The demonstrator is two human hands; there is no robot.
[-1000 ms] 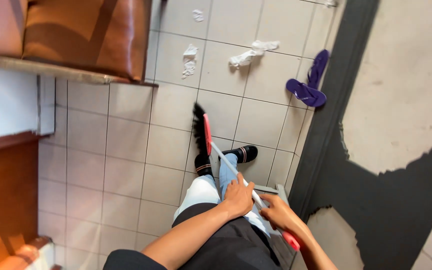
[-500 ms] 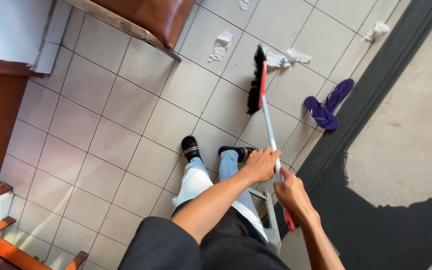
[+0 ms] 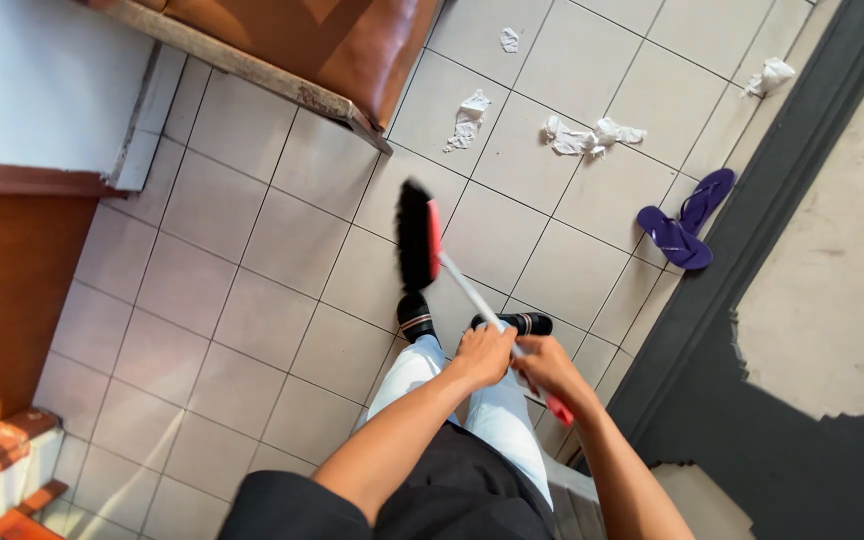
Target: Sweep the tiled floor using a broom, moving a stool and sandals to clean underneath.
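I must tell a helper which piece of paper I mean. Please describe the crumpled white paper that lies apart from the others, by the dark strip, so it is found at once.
Start at the dark threshold strip that runs down the right side of the tiled floor. Follow its floor-side edge up past the purple flip-flops, almost to the top of the picture: there lies the crumpled paper. It alone sits against the strip; the other scraps lie out on open tiles.

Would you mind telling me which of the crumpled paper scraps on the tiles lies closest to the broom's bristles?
The scrap just right of the brown cushioned seat's corner. It lies nearest the broom head; the others lie farther right or farther up the picture.
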